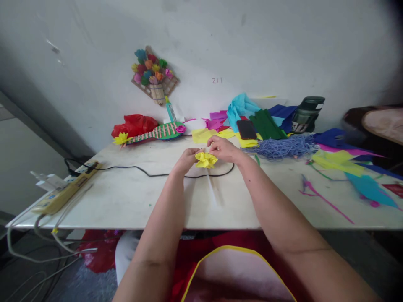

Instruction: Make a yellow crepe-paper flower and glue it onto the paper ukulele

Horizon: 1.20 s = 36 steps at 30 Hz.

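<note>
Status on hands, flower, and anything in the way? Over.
Left hand and right hand at yellow flower, exact grips hidden. Petals spread. Black cable lying across table close by.

Between the left hand [188, 159] and the right hand [223, 149], a yellow flower [206, 160] is held above the desk [122, 197]. Behind, a phone [246, 129] is placed near blue string [283, 147].

My bare left hand [187, 159], my bare right hand [223, 149], my bare left forearm [165, 218], my bare right forearm [267, 197] with one small spot, skin creases near both elbows, my deep red cloth garment [222, 239], its pale rounded front panel [234, 272] edged in narrow yellow trim [231, 247].
</note>
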Available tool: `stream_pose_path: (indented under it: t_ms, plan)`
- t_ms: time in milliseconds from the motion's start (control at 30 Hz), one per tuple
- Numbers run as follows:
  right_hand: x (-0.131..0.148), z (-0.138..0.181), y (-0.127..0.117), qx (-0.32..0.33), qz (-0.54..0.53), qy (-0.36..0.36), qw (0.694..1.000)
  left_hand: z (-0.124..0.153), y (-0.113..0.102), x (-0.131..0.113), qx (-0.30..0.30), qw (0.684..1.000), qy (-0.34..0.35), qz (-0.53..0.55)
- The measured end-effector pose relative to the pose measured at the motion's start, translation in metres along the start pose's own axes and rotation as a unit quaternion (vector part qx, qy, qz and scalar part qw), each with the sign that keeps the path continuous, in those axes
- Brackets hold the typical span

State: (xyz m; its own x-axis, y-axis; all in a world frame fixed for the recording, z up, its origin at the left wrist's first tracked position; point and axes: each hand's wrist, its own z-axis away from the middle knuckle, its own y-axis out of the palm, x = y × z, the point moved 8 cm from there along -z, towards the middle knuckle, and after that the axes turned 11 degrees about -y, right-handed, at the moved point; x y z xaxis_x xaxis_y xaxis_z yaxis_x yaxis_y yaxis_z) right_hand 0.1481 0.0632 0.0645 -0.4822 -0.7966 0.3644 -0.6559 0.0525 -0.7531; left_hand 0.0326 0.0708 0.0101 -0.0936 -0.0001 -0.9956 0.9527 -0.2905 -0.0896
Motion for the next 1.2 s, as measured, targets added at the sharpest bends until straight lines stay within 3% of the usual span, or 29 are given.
stream_pose_path:
  t_ms: [467, 700, 833, 967, 1200]
  plan:
    - [0.002, -0.001, 0.007, 0.024, 0.013, -0.002, 1.000, -0.001, -0.004, 0.002, -0.028, 0.999, 0.001, -0.039]
    - [-0.002, -0.001, 0.003, -0.014, 0.028, 0.000, 0.999, -0.002, -0.007, 0.005, -0.028, 0.998, -0.016, 0.056]
    - [-0.010, 0.000, -0.001, -0.045, 0.039, 0.031, 0.998, 0.000, -0.003, 0.003, 0.017, 0.995, -0.017, 0.100]
    - [-0.015, 0.002, -0.007, -0.079, 0.036, 0.054, 0.995, 0.002, 0.002, -0.002, 0.042, 0.995, 0.020, 0.087]
    - [-0.010, 0.003, -0.013, -0.096, 0.029, 0.061, 0.993, 0.003, 0.000, -0.012, -0.011, 0.996, 0.077, 0.040]
